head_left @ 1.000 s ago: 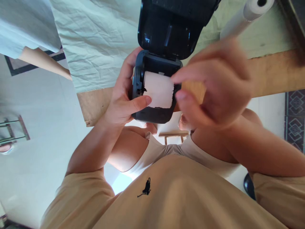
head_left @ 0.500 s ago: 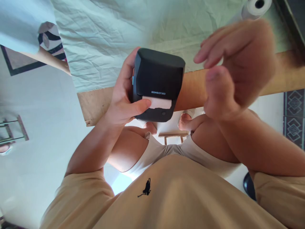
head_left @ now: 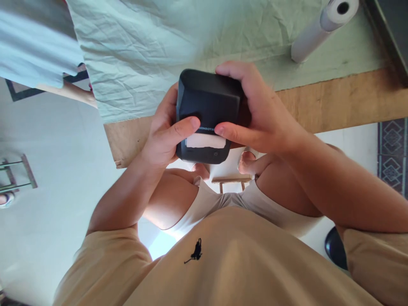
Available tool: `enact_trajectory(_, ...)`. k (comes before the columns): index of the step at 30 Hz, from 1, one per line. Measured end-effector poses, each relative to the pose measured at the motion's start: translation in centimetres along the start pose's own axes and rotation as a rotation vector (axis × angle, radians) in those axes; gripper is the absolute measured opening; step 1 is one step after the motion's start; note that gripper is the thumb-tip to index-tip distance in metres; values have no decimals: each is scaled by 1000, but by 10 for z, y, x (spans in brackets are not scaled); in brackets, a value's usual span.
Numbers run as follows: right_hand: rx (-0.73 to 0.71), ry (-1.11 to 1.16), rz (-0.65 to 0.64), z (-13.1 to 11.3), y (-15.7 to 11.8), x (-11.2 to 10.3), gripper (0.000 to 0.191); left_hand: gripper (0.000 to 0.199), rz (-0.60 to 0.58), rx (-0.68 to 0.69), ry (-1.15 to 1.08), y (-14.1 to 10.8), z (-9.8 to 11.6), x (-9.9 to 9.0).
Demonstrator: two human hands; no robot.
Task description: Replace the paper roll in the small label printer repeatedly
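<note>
A black label printer (head_left: 208, 95) with small white lettering is held between both hands, above the table's near edge. A strip of white paper (head_left: 204, 140) shows at its lower front. My left hand (head_left: 167, 131) grips the printer's left side, its thumb on the front near the lettering. Around the right side my right hand (head_left: 255, 106) is closed, fingers over the top corner and thumb near the upper right end of the paper. The fingers behind the printer are partly hidden.
A green cloth (head_left: 134, 51) covers the table, whose wooden edge (head_left: 344, 100) is bare. On the cloth at the back right lies a white roll (head_left: 318, 32), beside a dark-framed object (head_left: 389, 34). At the upper left, another person's arm (head_left: 75, 92) shows below light blue fabric.
My right hand has come left and taken hold of the printer's right side. My left thumb has moved up off the paper. The light blue fabric at the upper left has shifted.
</note>
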State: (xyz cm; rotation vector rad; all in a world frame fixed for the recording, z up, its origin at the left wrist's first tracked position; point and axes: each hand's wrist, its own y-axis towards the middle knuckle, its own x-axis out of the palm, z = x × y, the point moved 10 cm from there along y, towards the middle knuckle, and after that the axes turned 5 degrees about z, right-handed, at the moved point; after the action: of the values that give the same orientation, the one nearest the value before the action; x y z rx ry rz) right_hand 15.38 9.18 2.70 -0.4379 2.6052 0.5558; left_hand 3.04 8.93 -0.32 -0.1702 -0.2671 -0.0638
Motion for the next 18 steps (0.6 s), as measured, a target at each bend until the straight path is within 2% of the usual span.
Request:
enact_trajectory(5,-14,22,19,-1,3,-2,64,26,1,-19,-120,3,-1,5)
enact_trajectory(9,-46,100,78,-2,1,-7,64,32,-90,-30,-212,4,5,12)
enact_trajectory(12,-7,137,91,2,0,-8,66,34,-75,-11,-217,5,9,8)
enact_trajectory(14,23,95,98,4,-1,-8,65,36,-51,-63,-248,5,5,6)
enact_trajectory(18,3,-18,113,-2,-2,-9,58,51,-70,-266,-243,1,-13,14)
